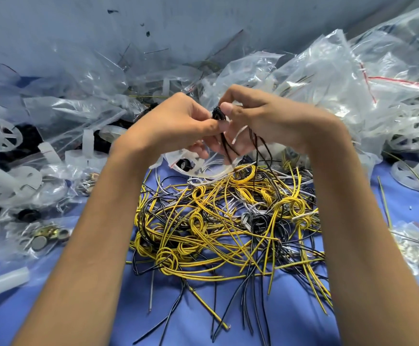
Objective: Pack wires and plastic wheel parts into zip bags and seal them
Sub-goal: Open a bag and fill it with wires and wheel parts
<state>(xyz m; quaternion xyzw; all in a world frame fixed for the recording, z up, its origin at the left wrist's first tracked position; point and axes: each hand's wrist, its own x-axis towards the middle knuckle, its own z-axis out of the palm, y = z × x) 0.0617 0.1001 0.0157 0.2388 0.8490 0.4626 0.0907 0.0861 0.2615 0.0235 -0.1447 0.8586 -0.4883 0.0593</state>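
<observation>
My left hand (181, 123) and my right hand (261, 118) meet above the table, both pinching a small black wire bundle (219, 114) between thumbs and fingers. Its loose black ends (258, 146) hang down below my right palm. Under my hands hangs a clear zip bag (198, 163) with a plastic wheel part and a black round piece inside; which fingers hold it is hidden. A tangled heap of yellow, black and white wires (228, 221) lies on the blue table below.
Piles of clear zip bags (328, 78) and white plastic wheel parts (8, 136) ring the heap at left, back and right. Small bags of metal discs (46, 236) lie at left, a white tube (1, 283) at lower left. Blue table (203, 320) shows in front.
</observation>
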